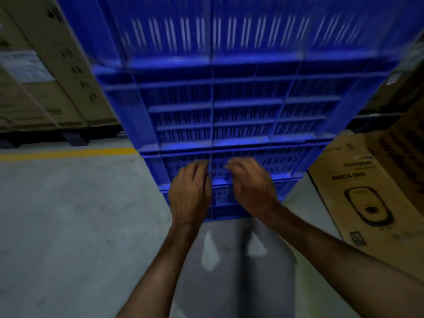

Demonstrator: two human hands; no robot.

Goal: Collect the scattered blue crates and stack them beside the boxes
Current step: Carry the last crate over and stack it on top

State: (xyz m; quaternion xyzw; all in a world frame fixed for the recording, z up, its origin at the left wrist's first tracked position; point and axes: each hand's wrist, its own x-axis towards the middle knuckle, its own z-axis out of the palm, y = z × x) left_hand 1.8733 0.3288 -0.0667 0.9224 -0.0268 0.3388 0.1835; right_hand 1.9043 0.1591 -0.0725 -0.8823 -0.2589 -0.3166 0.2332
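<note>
A tall stack of blue slotted plastic crates (229, 99) rises right in front of me and fills the upper middle of the view. Both hands are low on the stack, close together. My left hand (190, 193) lies against the wall of a lower crate with its fingers curled at the slots. My right hand (250, 182) is beside it, fingers bent toward the same wall. The picture is blurred, so whether either hand grips the crate is unclear. The stack's foot stands on the floor just beyond my legs.
Brown cardboard boxes (376, 196) with a printed appliance picture stand right of the stack. More cartons (46, 83) sit on a dark pallet at the left. A yellow line (68, 153) crosses the grey concrete floor (68, 226).
</note>
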